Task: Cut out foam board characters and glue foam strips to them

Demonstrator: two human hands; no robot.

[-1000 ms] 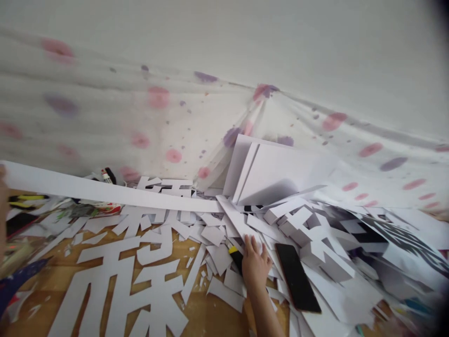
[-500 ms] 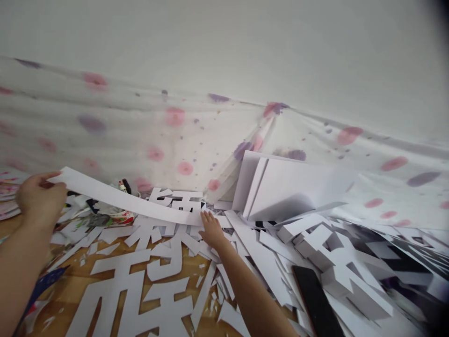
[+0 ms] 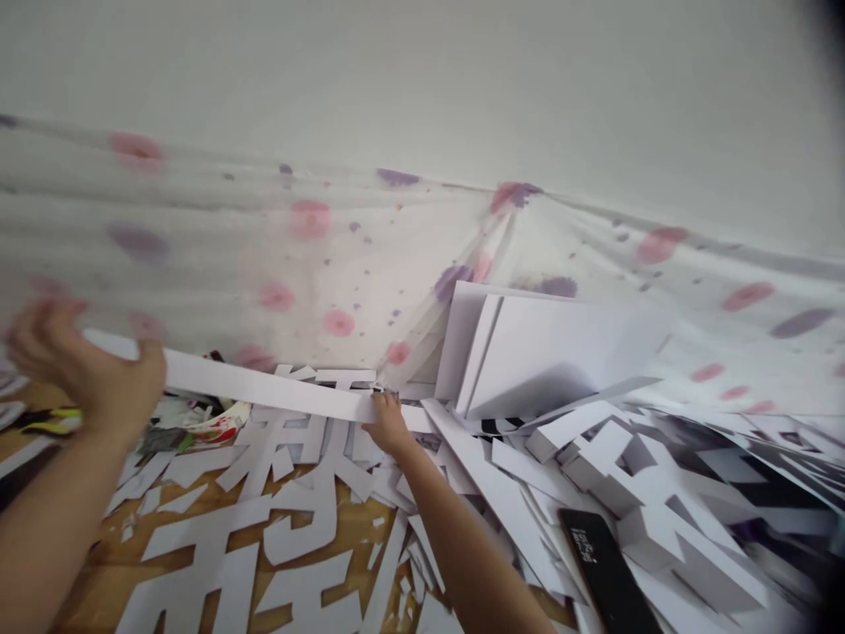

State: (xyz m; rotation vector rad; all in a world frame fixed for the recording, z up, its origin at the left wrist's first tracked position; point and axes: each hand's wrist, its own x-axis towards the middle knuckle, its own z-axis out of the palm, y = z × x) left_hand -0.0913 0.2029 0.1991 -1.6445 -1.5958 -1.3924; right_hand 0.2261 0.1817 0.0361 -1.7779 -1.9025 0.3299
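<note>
A long white paper strip [image 3: 264, 389] stretches from left to right above the cut paper shapes. My left hand [image 3: 99, 370], blurred by motion, is at the strip's left end. Its fingers and thumb are spread, and the strip runs behind the thumb in the gap between them. My right hand [image 3: 388, 424] grips the strip near its right part, fingertips bent over it. Beneath both hands lie large white paper cutouts [image 3: 194, 533], shaped like written characters, on a brown surface [image 3: 99, 572].
White boards [image 3: 554, 352] lean against a spotted wall covering [image 3: 310, 264]. A black phone [image 3: 604, 563] lies on paper at the right, beside thick white block-like shapes [image 3: 660, 502]. A yellow-and-black tool [image 3: 53, 421] is at the left. Paper scraps [image 3: 415, 555] are scattered between.
My left hand has opened from its pinch on the strip's end. The strip hangs lower at its left side. The view has shifted slightly right, and the phone's screen has lit.
</note>
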